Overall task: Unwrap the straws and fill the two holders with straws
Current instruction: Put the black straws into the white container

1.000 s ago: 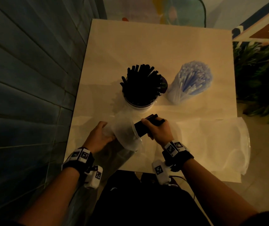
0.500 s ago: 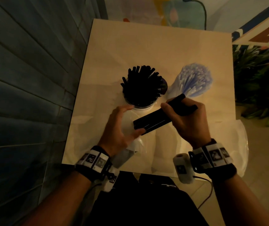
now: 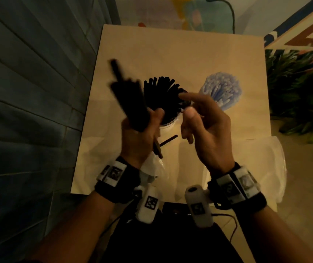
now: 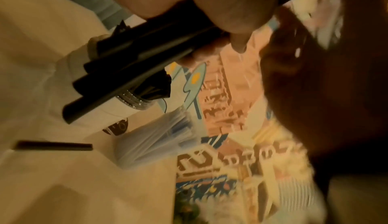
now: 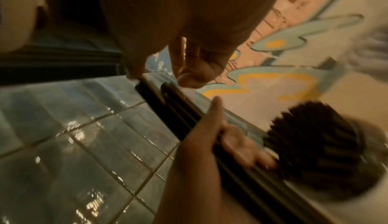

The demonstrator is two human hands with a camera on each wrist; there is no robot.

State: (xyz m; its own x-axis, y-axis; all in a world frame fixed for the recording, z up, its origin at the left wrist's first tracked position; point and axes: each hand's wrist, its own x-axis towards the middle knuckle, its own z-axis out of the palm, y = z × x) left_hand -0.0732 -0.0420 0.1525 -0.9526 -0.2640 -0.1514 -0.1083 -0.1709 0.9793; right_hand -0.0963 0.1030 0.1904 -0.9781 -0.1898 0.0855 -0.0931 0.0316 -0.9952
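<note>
My left hand [image 3: 150, 120] grips a bundle of black straws [image 3: 129, 99], raised and tilted up to the left, blurred by motion. The same bundle [image 4: 126, 65] fills the left wrist view, and the right wrist view shows it [image 5: 184, 118] in the left hand [image 5: 226, 138]. My right hand [image 3: 188, 105] hovers open beside it and holds nothing. Behind the hands a white holder [image 3: 168, 123] is packed with black straws [image 3: 161, 95]. A second holder of blue-and-white straws [image 3: 221, 90] stands to its right. One loose black straw [image 3: 168, 140] lies on the table.
A crumpled clear wrapper [image 3: 152, 166] shows under my left wrist. A larger clear plastic bag [image 3: 262, 168] lies at the table's right front edge. The beige table [image 3: 171, 54] meets a tiled wall [image 3: 38, 111] on the left, with plants [image 3: 300, 92] on the right.
The black straw bundle has passed from my right hand to my left, which has lifted it up and to the left. My right hand has let go. A loose straw now lies on the table.
</note>
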